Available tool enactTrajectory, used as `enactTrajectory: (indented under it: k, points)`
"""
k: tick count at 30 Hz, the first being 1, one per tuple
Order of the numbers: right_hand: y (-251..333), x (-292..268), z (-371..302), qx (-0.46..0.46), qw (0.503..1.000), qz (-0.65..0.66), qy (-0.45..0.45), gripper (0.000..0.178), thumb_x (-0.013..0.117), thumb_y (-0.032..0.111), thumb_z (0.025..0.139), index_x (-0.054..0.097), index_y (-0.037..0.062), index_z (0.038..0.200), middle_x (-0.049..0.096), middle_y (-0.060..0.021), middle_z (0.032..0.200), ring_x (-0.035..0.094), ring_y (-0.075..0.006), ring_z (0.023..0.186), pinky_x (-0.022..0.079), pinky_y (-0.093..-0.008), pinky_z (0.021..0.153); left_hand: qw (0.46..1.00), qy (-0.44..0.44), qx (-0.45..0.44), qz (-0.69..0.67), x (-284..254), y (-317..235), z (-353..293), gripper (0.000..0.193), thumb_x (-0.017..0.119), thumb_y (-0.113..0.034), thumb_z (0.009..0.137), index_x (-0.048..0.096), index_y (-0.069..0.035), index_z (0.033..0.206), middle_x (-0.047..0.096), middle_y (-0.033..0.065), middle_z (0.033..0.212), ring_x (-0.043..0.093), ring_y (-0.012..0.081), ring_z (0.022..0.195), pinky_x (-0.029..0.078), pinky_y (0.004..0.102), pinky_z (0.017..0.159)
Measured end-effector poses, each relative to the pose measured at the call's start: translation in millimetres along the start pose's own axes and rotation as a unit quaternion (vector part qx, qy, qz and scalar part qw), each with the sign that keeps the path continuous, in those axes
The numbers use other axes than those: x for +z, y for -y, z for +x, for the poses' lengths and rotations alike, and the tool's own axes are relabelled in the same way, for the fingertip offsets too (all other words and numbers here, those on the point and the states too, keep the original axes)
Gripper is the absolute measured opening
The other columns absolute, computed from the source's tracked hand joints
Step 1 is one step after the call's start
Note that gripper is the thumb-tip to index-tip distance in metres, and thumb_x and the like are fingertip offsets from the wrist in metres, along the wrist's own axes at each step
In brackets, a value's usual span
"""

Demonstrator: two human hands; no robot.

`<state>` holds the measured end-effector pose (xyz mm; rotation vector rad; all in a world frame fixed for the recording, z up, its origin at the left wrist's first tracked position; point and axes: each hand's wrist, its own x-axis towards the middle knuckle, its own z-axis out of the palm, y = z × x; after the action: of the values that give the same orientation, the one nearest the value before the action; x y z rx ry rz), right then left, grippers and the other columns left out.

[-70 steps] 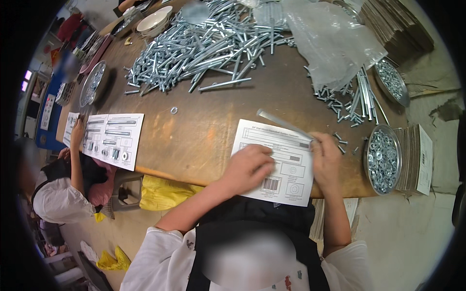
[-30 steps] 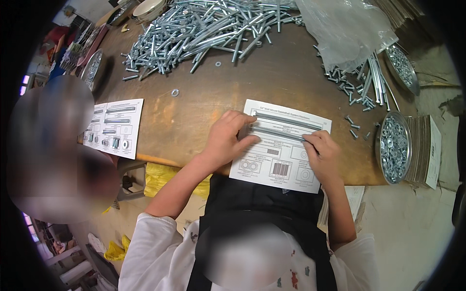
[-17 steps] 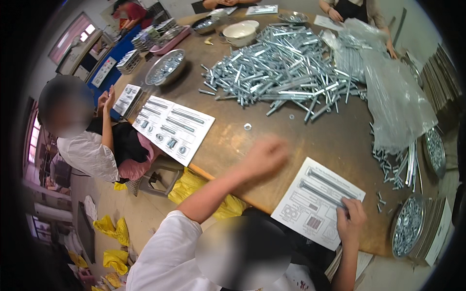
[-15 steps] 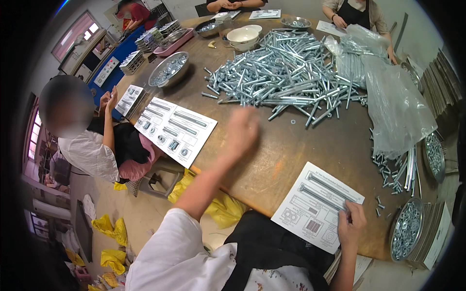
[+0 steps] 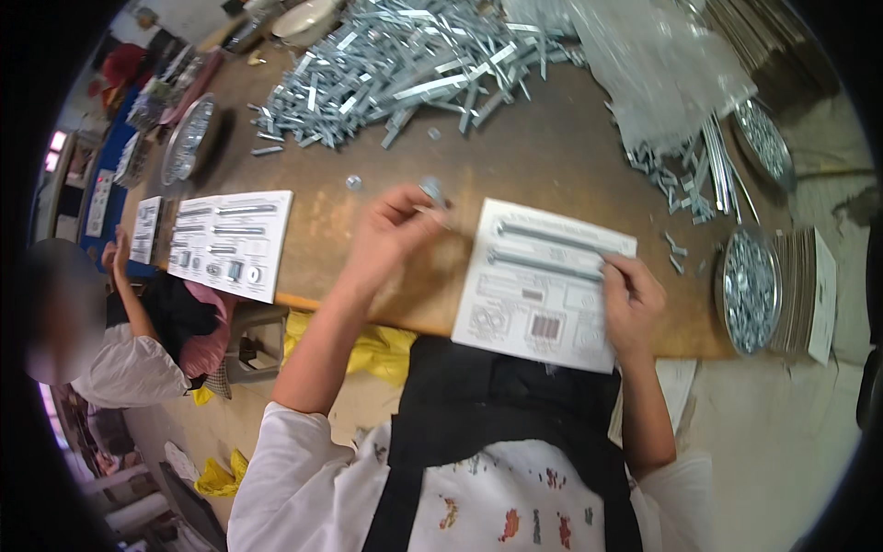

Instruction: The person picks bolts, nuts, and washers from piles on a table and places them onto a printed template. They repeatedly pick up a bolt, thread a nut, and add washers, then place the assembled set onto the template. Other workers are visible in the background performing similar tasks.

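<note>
Before me at the table edge lies a white printed card (image 5: 501,299) with two long silver bolts (image 5: 543,235) across its upper part. My left hand (image 5: 391,230) is raised left of the card, its fingertips pinching a small silver nut (image 5: 431,190), blurred by motion. My right hand (image 5: 635,299) rests on the card's right edge with fingers curled, fingertips by the end of the lower bolt. What those fingers hold, if anything, is hidden. A loose nut (image 5: 353,182) lies on the tabletop beyond my left hand.
A large pile of bolts (image 5: 368,74) covers the far table. Right are a clear plastic bag (image 5: 653,74), long rods (image 5: 719,170), a bowl of washers (image 5: 750,290) and stacked cards (image 5: 800,290). A bowl of hardware (image 5: 189,138), another card (image 5: 230,244) and a seated person (image 5: 138,359) are left.
My left hand has come back from near the bolt pile toward the card, now with a nut in its fingertips. My right hand stays at the card's edge. The view has shifted.
</note>
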<state>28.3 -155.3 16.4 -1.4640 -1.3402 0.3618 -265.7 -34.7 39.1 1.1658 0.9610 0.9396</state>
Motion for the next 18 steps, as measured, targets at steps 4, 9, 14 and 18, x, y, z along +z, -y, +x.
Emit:
enactTrajectory:
  k: [4, 9, 14, 18]
  points:
    - [19.1, 13.5, -11.5, 0.052, 0.986, 0.102, 0.122, 0.023, 0.07, 0.001, 0.087, 0.068, 0.0, 0.109, 0.07, -0.0055, 0.087, 0.059, -0.0082, 0.069, 0.047, -0.0229, 0.062, 0.991, 0.127, 0.033, -0.01, 76.6, 34.9, -44.1, 0.02, 0.072, -0.002, 0.088, 0.07, -0.005, 0.107, 0.069, 0.0031, 0.11, 0.06, 0.0104, 0.1, 0.048, 0.0275, 0.087]
    - [18.9, 24.3, -28.4, 0.117, 0.947, 0.178, 0.239, 0.027, 0.074, 0.004, 0.084, 0.068, 0.0012, 0.11, 0.063, -0.0007, 0.081, 0.052, -0.0051, 0.066, 0.044, -0.0214, 0.059, 0.995, 0.095, 0.015, 0.029, 86.5, 50.6, -63.2, 0.016, 0.073, -0.003, 0.087, 0.071, -0.004, 0.102, 0.058, -0.0015, 0.097, 0.053, 0.0064, 0.086, 0.043, 0.0231, 0.075]
    - [22.1, 35.7, -24.0, -0.062, 0.98, -0.039, 0.186, 0.015, 0.077, 0.007, 0.079, 0.074, 0.0062, 0.094, 0.064, -0.0024, 0.081, 0.061, -0.0158, 0.064, 0.048, -0.028, 0.057, 0.969, 0.031, 0.021, 0.245, 47.0, 32.8, -63.8, 0.03, 0.073, -0.002, 0.084, 0.068, -0.004, 0.114, 0.058, -0.0007, 0.091, 0.051, 0.0076, 0.071, 0.042, 0.0236, 0.065]
    - [19.4, 45.3, -27.7, -0.12, 0.969, -0.128, 0.173, 0.016, 0.078, 0.01, 0.077, 0.074, 0.0078, 0.092, 0.064, -0.0029, 0.083, 0.064, -0.021, 0.067, 0.05, -0.0317, 0.057, 0.933, 0.069, 0.081, 0.345, 33.1, 37.7, -62.6, 0.033, 0.075, -0.008, 0.081, 0.069, -0.006, 0.113, 0.063, 0.0098, 0.092, 0.061, 0.0208, 0.07, 0.05, 0.032, 0.065]
